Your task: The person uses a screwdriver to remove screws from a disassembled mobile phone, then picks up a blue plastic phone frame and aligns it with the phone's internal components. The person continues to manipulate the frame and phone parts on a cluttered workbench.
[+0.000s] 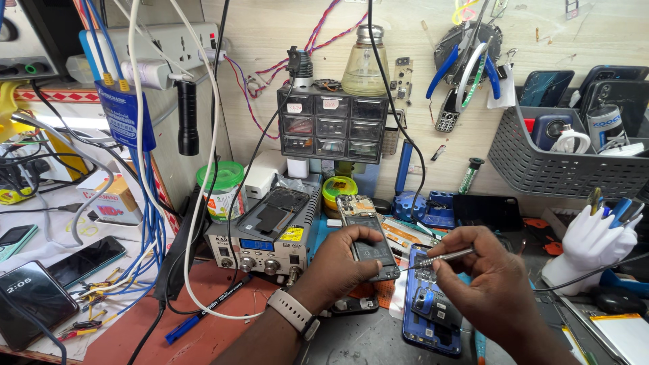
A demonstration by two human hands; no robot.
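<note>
A bench power supply (260, 247) with knobs and a small display stands left of centre on the surface (223, 324); a bare phone frame lies on top of it. A green-lidded jar (221, 189) stands just behind. A small black drawer cabinet (334, 125) sits against the wall, a glass bottle (364, 64) on top. At right, a grey slotted basket (561, 165) holds several phones, and a white hand-shaped holder (588, 247) carries tools. Blue-handled pliers (466, 64) hang on the wall. At left, phones (34, 297) lie among cables (145, 223). A black marker (209, 307) rests beside the power supply.
</note>
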